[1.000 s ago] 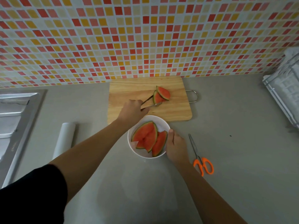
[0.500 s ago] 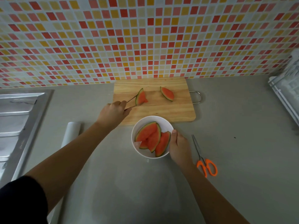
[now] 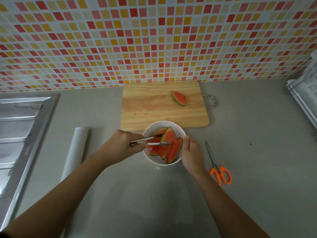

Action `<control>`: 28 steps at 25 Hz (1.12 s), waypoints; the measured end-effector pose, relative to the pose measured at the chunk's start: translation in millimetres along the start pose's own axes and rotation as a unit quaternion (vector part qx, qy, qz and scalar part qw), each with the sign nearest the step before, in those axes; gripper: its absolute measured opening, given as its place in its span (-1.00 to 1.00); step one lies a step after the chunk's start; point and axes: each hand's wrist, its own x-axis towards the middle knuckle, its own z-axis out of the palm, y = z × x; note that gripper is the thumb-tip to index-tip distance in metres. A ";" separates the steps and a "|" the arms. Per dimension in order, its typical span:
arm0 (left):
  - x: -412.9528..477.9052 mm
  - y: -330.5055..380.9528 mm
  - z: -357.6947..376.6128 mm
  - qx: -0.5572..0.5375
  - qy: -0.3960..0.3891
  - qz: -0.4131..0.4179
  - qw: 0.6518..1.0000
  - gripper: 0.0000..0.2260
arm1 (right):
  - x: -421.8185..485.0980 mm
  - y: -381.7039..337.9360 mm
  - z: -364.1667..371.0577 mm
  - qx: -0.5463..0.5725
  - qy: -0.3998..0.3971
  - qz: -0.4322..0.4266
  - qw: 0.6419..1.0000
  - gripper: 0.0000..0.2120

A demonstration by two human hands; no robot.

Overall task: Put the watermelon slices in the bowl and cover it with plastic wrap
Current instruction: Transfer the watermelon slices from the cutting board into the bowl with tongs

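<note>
a person's left hand (image 3: 120, 145) grips metal tongs (image 3: 151, 141) over watermelon slices (image 3: 169, 148) in a white bowl (image 3: 179, 133), right hand (image 3: 192, 152) clasping its rim; one slice (image 3: 179, 98) lies on the cutting board (image 3: 154, 103).

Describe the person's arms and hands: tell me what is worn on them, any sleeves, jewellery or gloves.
Both forearms are bare down to the left hand and the right hand. No gloves, watch, bracelet or rings show. A dark sliver at the picture's lower left corner may be a sleeve edge, but it is too small to tell.
</note>
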 end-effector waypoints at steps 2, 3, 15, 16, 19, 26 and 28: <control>6.2 6.6 6.7 0.038 -0.041 -0.015 0.998 -0.74 | -0.4 -0.6 0.1 0.008 0.002 -0.005 1.000 -0.66; 9.7 9.8 8.9 0.069 -0.048 -0.023 0.996 -0.69 | -0.4 -0.9 0.0 0.011 0.004 -0.007 1.000 -0.66; 108.1 4.8 -9.1 0.059 0.023 -0.246 0.967 -0.54 | 2.0 4.5 3.8 0.006 0.025 -0.011 1.000 -0.66; 124.2 4.5 1.5 0.027 0.016 -0.294 0.955 -0.51 | 2.6 5.1 4.6 0.006 0.032 -0.015 0.999 -0.67; 157.7 17.6 26.5 -0.045 0.033 -0.317 0.947 -0.51 | 3.0 7.0 7.4 0.015 0.044 -0.042 0.998 -0.63; 187.8 52.3 55.9 0.110 -0.016 -0.287 0.952 -0.79 | 3.5 7.1 8.4 0.018 0.057 -0.051 0.997 -0.59; 183.5 44.8 49.6 0.149 -0.018 -0.275 0.950 -0.80 | 3.0 7.3 6.9 0.011 0.053 -0.051 0.997 -0.63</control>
